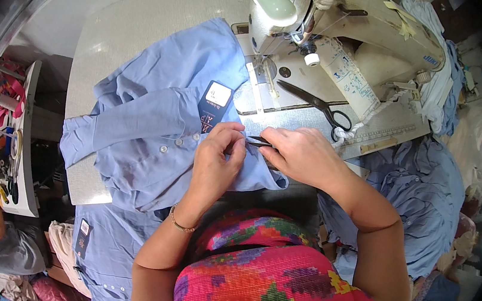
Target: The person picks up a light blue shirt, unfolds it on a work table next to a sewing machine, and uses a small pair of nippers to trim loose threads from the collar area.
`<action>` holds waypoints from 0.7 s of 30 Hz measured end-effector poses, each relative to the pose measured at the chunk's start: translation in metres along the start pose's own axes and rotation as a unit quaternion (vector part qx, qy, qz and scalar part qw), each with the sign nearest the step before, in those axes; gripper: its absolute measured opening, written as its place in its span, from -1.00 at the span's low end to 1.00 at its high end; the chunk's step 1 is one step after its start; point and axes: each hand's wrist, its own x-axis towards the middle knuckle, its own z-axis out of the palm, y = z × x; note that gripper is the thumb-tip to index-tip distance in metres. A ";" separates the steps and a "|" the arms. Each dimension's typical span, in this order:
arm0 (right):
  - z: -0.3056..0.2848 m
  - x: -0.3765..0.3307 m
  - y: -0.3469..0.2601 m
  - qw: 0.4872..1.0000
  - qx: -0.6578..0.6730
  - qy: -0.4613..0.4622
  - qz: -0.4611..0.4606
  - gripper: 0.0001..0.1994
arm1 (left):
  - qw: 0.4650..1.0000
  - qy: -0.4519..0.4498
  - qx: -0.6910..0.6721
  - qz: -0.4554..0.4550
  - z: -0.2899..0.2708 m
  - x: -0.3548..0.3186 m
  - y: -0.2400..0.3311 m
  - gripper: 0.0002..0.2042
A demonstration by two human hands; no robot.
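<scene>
A light blue button-up shirt (144,105) lies across the sewing table, one sleeve stretched to the left. Its dark hang tag (213,106) is on top, beside a line of pale buttons. With fingertips pinched together, my left hand (219,154) grips the shirt's cloth near the table's front edge. My right hand (303,158) is closed around small black thread snips (259,142), whose dark tips point left at the pinched spot. The cloth between the fingers of my left hand is mostly hidden.
A sewing machine (353,20) stands at the back right, with black-handled scissors (319,105) on its bed. More blue garments pile up at the right (410,195) and lower left (108,254). At far left, a shelf (28,142) holds spools; another person (12,246) sits below it.
</scene>
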 end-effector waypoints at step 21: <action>0.011 0.003 0.005 0.988 -0.129 0.057 -0.068 -0.86 | 1.000 0.011 -0.010 0.010 0.001 0.000 -0.001 -0.97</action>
